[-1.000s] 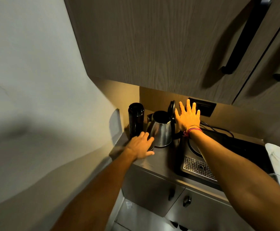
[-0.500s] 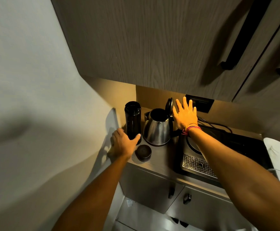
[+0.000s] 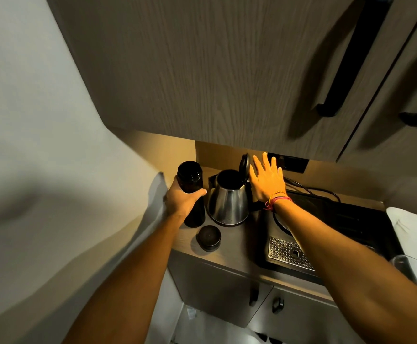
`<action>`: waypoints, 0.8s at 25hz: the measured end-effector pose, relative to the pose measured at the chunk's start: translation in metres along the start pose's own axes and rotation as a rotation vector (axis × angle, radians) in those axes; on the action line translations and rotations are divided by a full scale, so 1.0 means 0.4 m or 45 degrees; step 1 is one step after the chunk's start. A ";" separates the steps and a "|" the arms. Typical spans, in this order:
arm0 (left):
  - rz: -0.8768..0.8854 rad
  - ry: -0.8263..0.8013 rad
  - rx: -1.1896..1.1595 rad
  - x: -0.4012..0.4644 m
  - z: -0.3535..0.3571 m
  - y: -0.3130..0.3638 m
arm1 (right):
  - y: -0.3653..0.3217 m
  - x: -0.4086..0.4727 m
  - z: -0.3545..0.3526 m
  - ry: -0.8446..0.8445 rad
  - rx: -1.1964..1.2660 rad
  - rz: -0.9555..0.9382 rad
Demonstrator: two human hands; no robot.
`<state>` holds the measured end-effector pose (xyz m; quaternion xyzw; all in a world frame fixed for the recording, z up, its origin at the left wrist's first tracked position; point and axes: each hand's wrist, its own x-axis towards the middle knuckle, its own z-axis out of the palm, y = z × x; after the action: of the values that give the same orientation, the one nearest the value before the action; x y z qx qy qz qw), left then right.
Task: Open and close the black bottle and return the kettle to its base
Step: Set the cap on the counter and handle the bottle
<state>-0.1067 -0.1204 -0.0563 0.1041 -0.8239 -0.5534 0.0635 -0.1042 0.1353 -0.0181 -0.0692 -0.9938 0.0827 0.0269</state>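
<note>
A tall black bottle (image 3: 190, 176) stands at the counter's back left with no cap on it. My left hand (image 3: 181, 201) wraps around its middle. Its round black cap (image 3: 208, 238) lies flat on the counter in front of it. Just right of the bottle stands a steel kettle (image 3: 228, 202) with its black lid (image 3: 244, 165) tipped up and open. My right hand (image 3: 267, 178) is flat with fingers spread, right beside the raised lid and holding nothing. Whether the palm touches the lid cannot be made out.
A black tray (image 3: 346, 227) with a perforated metal drip grate (image 3: 290, 254) fills the counter's right part, cables behind it. A clear glass (image 3: 413, 271) stands at the far right. A wooden cupboard (image 3: 214, 70) hangs low overhead; the white wall (image 3: 41, 120) is close on the left.
My left hand let go of the cap, leaving it on the counter, then moved back and closed around the bottle. My right hand stayed by the kettle lid.
</note>
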 end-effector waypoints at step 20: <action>0.504 -0.093 0.986 -0.029 -0.026 0.081 | 0.021 0.001 0.012 -0.180 0.004 -0.075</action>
<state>-0.0965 -0.1151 -0.0224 -0.0594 -0.9765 -0.1840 0.0954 -0.1036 0.1426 -0.0240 -0.0340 -0.9947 0.0883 -0.0406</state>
